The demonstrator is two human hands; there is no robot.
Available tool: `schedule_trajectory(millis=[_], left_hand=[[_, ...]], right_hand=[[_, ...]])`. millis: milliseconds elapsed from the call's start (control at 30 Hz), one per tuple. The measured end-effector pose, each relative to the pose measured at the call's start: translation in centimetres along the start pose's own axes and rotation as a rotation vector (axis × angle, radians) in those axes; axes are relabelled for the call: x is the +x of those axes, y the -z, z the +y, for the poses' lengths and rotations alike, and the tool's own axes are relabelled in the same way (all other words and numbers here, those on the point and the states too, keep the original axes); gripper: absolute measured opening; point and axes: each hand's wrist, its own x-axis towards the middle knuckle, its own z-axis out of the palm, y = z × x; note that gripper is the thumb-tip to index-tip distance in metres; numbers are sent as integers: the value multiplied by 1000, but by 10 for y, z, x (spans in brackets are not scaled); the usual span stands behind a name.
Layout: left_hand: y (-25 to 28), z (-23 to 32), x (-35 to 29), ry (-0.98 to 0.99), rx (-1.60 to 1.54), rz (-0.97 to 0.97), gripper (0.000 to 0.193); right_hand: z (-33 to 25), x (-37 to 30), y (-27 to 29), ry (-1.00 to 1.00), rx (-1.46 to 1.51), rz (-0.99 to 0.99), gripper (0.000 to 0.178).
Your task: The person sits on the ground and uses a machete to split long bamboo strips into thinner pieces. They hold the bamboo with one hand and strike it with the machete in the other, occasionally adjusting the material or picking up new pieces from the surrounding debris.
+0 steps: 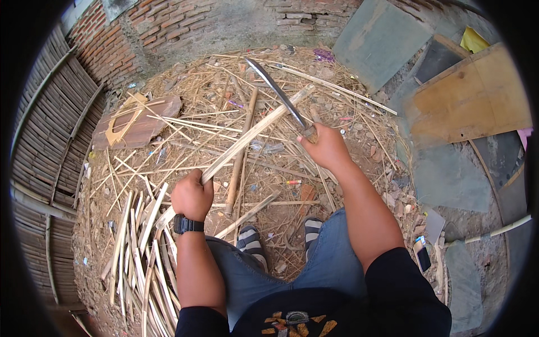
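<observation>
My left hand (192,195) is closed around a long pale split bamboo strip (252,133). The strip slants away to the upper right, its near end coming out below my fist. In my right hand (327,147) is the handle of a machete (275,89). Its long dark blade points up and to the left, and it crosses the strip near the far end; whether the edge touches the strip I cannot tell. A dark watch (187,224) is on my left wrist.
Split bamboo strips (137,247) lie heaped beside my left forearm. A round pole (242,151) and scattered slivers cover the ground ahead. A bamboo wall (42,112) stands left, a brick wall (179,28) behind. Boards (471,95) lean at right; a phone (423,255) lies below them.
</observation>
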Motion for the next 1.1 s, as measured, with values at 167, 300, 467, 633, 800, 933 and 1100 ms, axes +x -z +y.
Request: schedule_trajectory(millis=[167,300,467,633,800,933,1100], left_hand=[[-4,10,-2,-17,-110,77,20],[11,6,1,3,-112,150,19],[5,13,1,-29,-164,112,19],[5,6,-2,-76,-242,52,26],[13,-1,-2,27,-148,-22,23],[-1,-3,-4,-20,-219,24,33],[6,-1,-2,19,-139,-96,30]], right_hand=[[-51,-41,-12,361,-213,-168,25],[-31,-31,12,118,77,-89,25],[-35,-48,23,163,-146,-20,24],[-27,-58,15,188,-27,-133,24],[0,-23,16,26,20,52,24],[-34,-37,-13,266,-71,-85,23],[1,-15,8,9,50,2,26]])
